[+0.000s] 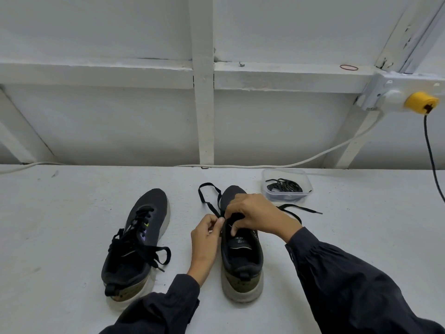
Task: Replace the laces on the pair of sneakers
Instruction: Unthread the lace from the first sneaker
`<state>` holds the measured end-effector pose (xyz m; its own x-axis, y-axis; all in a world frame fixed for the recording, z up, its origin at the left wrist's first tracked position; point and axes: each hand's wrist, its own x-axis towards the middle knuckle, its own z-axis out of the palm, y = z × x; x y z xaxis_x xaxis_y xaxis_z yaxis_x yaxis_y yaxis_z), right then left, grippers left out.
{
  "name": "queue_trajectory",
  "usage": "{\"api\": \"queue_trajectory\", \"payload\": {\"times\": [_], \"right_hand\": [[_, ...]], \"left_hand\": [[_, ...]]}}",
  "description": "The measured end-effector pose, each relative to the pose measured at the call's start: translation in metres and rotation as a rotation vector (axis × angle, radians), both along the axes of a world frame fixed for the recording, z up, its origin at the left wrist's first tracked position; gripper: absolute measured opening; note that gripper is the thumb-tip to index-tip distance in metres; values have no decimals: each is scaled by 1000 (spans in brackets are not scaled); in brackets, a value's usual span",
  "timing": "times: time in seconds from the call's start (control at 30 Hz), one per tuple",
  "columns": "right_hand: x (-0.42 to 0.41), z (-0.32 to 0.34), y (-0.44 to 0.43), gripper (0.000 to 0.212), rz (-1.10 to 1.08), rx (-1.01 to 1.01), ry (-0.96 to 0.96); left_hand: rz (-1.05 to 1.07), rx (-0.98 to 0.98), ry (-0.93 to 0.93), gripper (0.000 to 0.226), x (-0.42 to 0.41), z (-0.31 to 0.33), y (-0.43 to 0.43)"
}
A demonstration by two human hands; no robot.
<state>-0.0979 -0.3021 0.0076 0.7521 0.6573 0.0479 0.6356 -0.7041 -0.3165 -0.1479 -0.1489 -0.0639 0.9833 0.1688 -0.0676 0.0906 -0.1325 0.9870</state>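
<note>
While both hands pinch its flat black lace [209, 204], the mesh sneaker [241, 255] stands upright.

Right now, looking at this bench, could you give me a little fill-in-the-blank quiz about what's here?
The left hand and right hand hold the lace of the sneaker on the ____.
The clear plastic container holds coiled black ____.
The plug in the wall socket is ____.
Missing words: right; laces; yellow.
</note>
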Motion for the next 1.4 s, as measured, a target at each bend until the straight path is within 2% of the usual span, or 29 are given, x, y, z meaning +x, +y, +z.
{"api": "queue_trajectory", "payload": {"times": [0.23, 0.53, 0.83, 1.4], "right_hand": [[-3, 0, 5, 29, 36, 46, 26], [3, 2, 11, 26, 72, 83, 135], [4, 1, 9, 20, 61, 52, 119], [5, -4, 9, 12, 114, 54, 33]], "left_hand": [[-3, -111, 70, 18, 2, 1, -2], [95, 32, -18, 24, 0, -6, -6], [123, 150, -98, 26, -4, -5, -9], [184, 132, -132, 26, -8, -5, -12]]}}
